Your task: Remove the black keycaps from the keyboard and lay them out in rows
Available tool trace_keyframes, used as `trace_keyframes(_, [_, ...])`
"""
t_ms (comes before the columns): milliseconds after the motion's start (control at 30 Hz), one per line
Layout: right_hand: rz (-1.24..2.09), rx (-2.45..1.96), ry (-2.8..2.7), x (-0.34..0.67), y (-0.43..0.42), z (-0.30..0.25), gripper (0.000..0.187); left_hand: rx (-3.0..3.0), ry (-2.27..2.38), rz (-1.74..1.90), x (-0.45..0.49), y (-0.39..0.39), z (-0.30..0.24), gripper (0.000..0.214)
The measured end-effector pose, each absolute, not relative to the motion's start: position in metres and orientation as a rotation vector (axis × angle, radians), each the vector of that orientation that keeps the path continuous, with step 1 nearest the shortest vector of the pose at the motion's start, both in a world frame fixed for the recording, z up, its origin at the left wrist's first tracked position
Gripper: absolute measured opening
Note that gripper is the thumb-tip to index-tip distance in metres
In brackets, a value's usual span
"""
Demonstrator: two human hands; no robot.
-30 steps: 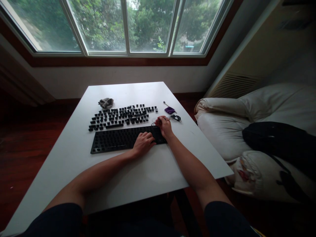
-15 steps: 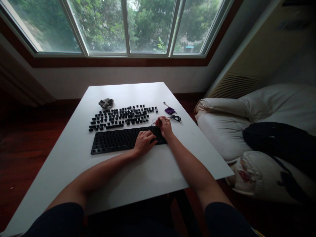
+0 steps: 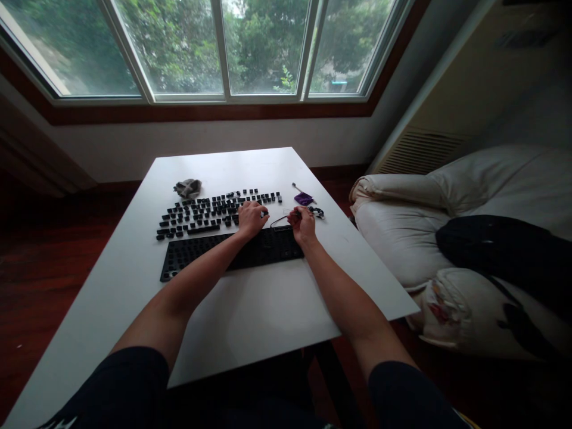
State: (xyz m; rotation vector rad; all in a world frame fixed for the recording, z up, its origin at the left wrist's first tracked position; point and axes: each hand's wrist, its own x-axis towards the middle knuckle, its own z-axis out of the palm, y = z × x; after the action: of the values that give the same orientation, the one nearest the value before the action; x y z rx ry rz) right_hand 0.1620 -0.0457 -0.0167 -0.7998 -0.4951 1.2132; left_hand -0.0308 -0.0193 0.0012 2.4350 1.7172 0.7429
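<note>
A black keyboard (image 3: 210, 253) lies on the white table, many of its keys stripped of caps. Beyond it, loose black keycaps (image 3: 203, 208) are laid out in rows. My left hand (image 3: 252, 219) is over the right end of these rows, thumb and fingers closed around a small dark keycap (image 3: 264, 213). Above the keyboard's right end, my right hand (image 3: 304, 225) is curled, its fingertips pinched on something thin and dark that I cannot make out. A black cable (image 3: 280, 219) runs from the keyboard's back edge toward my right hand.
A crumpled grey cloth (image 3: 188, 188) sits at the table's back left. On the right are a purple pouch (image 3: 303, 198), a thin brush-like stick (image 3: 295, 187) and a coiled black cable (image 3: 317, 212). A pale sofa (image 3: 388, 238) with a black bag (image 3: 500, 250) stands beside the table.
My left hand has moved from the keyboard's right part forward and left to the loose keycaps. The right hand stays nearly in place, still pinched. The view has shifted slightly.
</note>
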Motion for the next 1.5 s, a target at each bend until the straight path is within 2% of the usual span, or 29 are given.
trace_keyframes(567, [1.195,-0.847,-0.499,0.169,-0.038,-0.029,0.01,2.569,1.744,0.55,-0.008,0.0,-0.011,0.024])
trace_keyframes(1500, [1.187,-0.868,-0.523,0.167,-0.04,-0.028,0.016,2.543,1.609,0.553,-0.017,0.008,-0.012,0.022])
